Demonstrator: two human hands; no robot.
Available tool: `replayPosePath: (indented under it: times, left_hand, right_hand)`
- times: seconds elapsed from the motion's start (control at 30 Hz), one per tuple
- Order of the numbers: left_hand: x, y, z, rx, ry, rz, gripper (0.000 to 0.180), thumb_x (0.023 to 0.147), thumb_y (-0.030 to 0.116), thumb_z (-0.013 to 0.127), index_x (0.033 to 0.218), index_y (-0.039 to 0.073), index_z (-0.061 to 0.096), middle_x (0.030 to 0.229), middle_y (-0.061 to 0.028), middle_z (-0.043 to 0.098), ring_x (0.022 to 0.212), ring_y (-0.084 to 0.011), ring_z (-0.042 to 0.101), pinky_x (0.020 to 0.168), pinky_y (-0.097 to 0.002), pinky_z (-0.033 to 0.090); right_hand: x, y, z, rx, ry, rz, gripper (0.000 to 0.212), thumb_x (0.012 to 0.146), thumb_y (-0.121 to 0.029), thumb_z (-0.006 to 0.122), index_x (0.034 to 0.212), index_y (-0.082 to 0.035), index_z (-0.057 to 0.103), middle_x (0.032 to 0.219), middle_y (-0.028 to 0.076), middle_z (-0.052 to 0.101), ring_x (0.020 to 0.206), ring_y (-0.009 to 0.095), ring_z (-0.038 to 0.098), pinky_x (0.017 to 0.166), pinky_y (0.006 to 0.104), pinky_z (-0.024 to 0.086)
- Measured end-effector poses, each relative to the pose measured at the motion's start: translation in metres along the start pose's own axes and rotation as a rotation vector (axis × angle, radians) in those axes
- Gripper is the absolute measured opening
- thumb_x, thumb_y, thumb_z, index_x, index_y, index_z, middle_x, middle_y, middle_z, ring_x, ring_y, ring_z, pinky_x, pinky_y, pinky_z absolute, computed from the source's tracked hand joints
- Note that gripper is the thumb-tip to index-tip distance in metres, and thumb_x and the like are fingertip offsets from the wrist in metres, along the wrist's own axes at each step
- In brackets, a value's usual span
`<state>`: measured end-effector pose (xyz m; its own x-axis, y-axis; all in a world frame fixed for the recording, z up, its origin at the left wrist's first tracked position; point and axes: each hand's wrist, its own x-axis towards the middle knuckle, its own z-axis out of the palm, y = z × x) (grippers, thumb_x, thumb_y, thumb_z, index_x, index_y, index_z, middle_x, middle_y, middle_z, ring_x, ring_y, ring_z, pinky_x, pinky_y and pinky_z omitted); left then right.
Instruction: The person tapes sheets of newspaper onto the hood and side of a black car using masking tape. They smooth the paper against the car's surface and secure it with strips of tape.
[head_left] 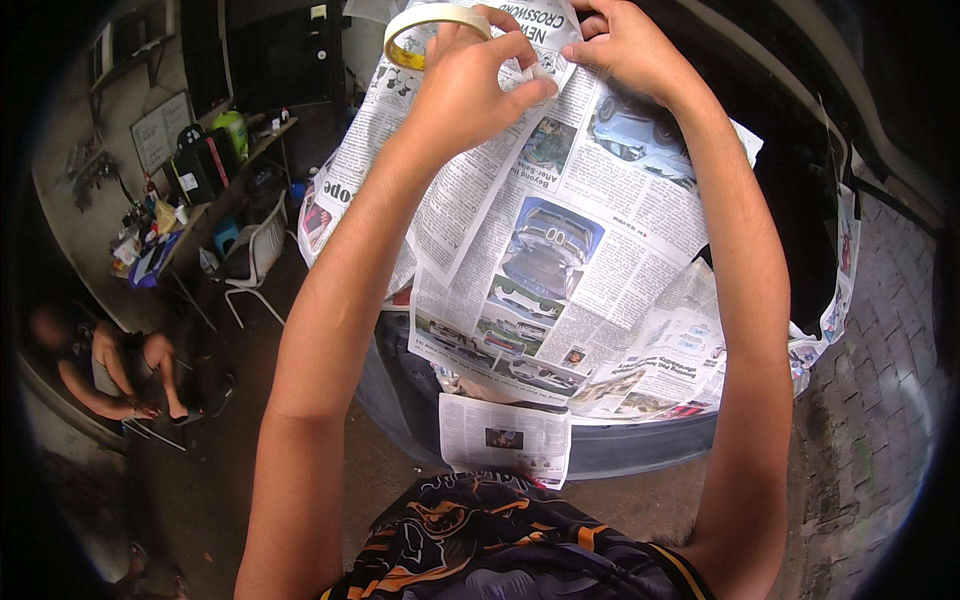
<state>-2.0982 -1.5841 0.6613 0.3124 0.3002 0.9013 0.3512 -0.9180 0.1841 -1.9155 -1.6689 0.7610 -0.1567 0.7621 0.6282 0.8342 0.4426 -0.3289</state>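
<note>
Sheets of newspaper point(620, 250) cover a dark grey curved panel point(640, 447) that looks like a vehicle's bumper. At the far edge of these sheets is my left hand point(475, 85), its fingers through a roll of masking tape point(440, 14). Its thumb and forefinger close near a small whitish bit, perhaps a torn strip of tape. Just to the right, my right hand point(630, 50) pinches the newspaper's far edge, its fingertips partly hidden. A smaller newspaper piece point(505, 440) hangs over the panel's near edge.
At the left, a cluttered table point(190, 225) stands by a white chair point(262, 250). A seated person point(115, 370) is at the lower left. More newspaper strips point(843, 270) line a dark opening on the right, beside a paved strip point(880, 330).
</note>
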Motion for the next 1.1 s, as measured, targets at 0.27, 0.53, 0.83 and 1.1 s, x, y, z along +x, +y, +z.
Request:
replayPosePath:
  times: [0.27, 0.53, 0.83, 1.1]
  left_hand:
    - [0.004, 0.010, -0.004, -0.134, 0.043, 0.018, 0.029, 0.082, 0.025, 0.081, 0.101, 0.009, 0.067, 0.105, -0.0206, 0.069, 0.101, -0.0420, 0.065, 0.090, -0.0503, 0.051]
    - [0.007, 0.012, -0.033, 0.287, -0.048, 0.340, 0.021, 0.078, 0.013, 0.069, 0.098, 0.015, 0.077, 0.130, -0.0091, 0.063, 0.117, -0.0331, 0.062, 0.099, -0.0474, 0.049]
    - [0.022, 0.012, -0.022, 0.399, -0.073, 0.558, 0.031, 0.077, 0.027, 0.087, 0.099, 0.012, 0.072, 0.130, -0.0102, 0.056, 0.125, -0.0320, 0.051, 0.093, -0.0445, 0.051]
    - [0.018, 0.015, -0.009, 0.341, -0.050, 0.500, 0.013, 0.085, 0.028, 0.071, 0.093, 0.018, 0.070, 0.134, -0.0117, 0.052, 0.131, -0.0390, 0.042, 0.109, -0.0588, 0.034]
  right_hand:
    - [0.002, -0.002, -0.004, -0.205, -0.016, -0.004, 0.032, 0.080, -0.009, 0.070, 0.110, 0.003, 0.071, 0.096, 0.016, 0.075, 0.087, 0.021, 0.068, 0.079, 0.0346, 0.054]
    - [0.003, 0.007, -0.004, -0.090, -0.014, -0.095, 0.031, 0.080, -0.012, 0.074, 0.107, 0.002, 0.071, 0.091, 0.016, 0.073, 0.084, 0.021, 0.067, 0.078, 0.0363, 0.052]
    - [0.002, 0.002, -0.004, -0.133, -0.017, -0.128, 0.030, 0.081, -0.011, 0.075, 0.107, 0.002, 0.070, 0.093, 0.019, 0.073, 0.086, 0.025, 0.069, 0.080, 0.0374, 0.053]
    - [0.006, 0.005, -0.004, -0.072, -0.036, -0.115, 0.026, 0.081, -0.008, 0.074, 0.106, 0.000, 0.071, 0.092, 0.017, 0.074, 0.087, 0.023, 0.069, 0.082, 0.0369, 0.053]
